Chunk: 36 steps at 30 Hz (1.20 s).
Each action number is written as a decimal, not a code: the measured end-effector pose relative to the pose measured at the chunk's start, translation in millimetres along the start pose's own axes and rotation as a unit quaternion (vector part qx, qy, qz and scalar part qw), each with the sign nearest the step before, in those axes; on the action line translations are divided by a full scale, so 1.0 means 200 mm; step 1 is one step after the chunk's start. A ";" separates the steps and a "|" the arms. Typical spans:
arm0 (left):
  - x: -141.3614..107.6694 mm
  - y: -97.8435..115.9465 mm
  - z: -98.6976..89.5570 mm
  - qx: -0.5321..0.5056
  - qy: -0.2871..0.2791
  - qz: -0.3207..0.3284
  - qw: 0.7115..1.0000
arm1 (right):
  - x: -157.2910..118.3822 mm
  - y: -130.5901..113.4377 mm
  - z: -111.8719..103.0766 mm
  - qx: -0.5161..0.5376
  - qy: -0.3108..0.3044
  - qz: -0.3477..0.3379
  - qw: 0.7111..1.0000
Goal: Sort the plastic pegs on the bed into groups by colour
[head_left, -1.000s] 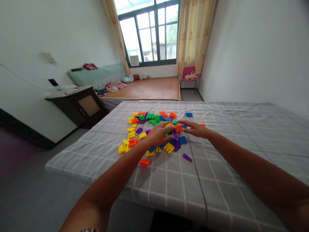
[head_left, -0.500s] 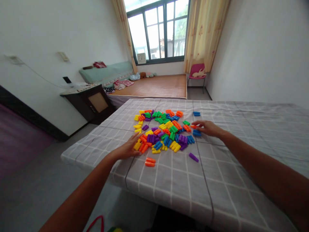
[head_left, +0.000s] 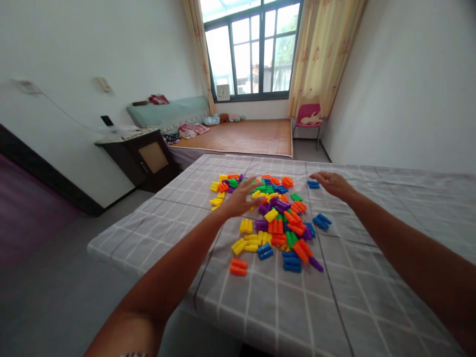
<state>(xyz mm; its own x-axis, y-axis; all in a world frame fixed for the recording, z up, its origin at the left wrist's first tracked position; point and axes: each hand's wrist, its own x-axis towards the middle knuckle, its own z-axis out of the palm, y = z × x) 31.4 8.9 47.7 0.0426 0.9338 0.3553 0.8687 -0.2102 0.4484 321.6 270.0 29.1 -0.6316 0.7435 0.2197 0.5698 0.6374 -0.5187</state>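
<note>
Many plastic pieces lie beside the spread fingers of the left hand; one blue piece beside close-set fingertips of the right hand; likely light, rigid; pinch across sides.

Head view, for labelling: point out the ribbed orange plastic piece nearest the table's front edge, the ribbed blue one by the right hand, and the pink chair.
Ribbed orange plastic piece (head_left: pixel 238 267), head view: its middle.
Ribbed blue plastic piece (head_left: pixel 314 185), head view: its middle.
Pink chair (head_left: pixel 308 109), head view: its backrest.
</note>
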 end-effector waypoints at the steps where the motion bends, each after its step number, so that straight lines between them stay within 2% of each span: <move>1: 0.00 -0.14 -0.06 0.024 0.063 -0.064 0.996 | 0.06 0.05 0.01 -0.022 0.021 0.009 0.999; 2: -0.01 -0.29 -0.12 0.050 0.109 -0.126 0.985 | 0.12 0.08 0.03 -0.041 0.031 0.019 0.998; 3: -0.02 -0.43 -0.17 0.066 0.133 -0.174 0.973 | 0.17 0.11 0.06 -0.054 0.033 0.028 0.998; 5: -0.05 -0.66 -0.22 0.055 0.135 -0.255 0.956 | 0.27 0.10 0.16 -0.064 0.028 0.032 0.997; 7: -0.05 -0.78 -0.21 0.039 0.121 -0.273 0.954 | 0.36 0.02 0.28 -0.052 0.010 0.007 0.999; 9: -0.02 -0.79 -0.16 0.024 0.105 -0.258 0.960 | 0.44 -0.10 0.40 -0.035 -0.020 -0.027 0.999; 13: 0.11 -0.63 -0.04 -0.052 0.062 -0.190 0.978 | 0.54 -0.36 0.53 -0.011 -0.100 -0.080 0.992; 16: 0.21 -0.47 0.04 -0.107 0.004 -0.135 0.985 | 0.55 -0.49 0.55 -0.003 -0.152 -0.123 0.981; 18: 0.28 -0.37 0.10 -0.119 -0.026 -0.090 0.988 | 0.54 -0.50 0.51 0.000 -0.177 -0.146 0.973; 21: 0.36 -0.22 0.18 -0.147 -0.062 -0.025 0.987 | 0.49 -0.43 0.41 0.001 -0.220 -0.156 0.963; 25: 0.42 0.03 0.28 -0.182 -0.088 0.046 0.978 | 0.38 -0.24 0.20 0.017 -0.263 -0.172 0.949; 29: 0.38 0.34 0.34 -0.176 -0.122 0.112 0.970 | 0.18 -0.15 -0.03 0.070 -0.277 -0.184 0.940; 32: 0.31 0.53 0.30 -0.173 -0.170 0.188 0.952 | 0.05 -0.15 -0.20 0.117 -0.307 -0.160 0.931; 34: 0.26 0.54 0.24 -0.171 -0.191 0.224 0.940 | 0.00 -0.13 -0.29 0.132 -0.326 -0.130 0.927; 36: 0.25 0.42 0.14 -0.158 -0.163 0.202 0.953 | -0.01 -0.08 -0.33 0.136 -0.308 -0.089 0.938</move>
<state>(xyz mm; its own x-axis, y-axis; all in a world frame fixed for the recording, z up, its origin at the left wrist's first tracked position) 120.5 46.2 79.7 0.5381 0.7877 0.2999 0.5597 -0.6000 0.5717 348.2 272.0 92.4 -0.9350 0.3197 -0.1533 0.3256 0.6029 -0.7284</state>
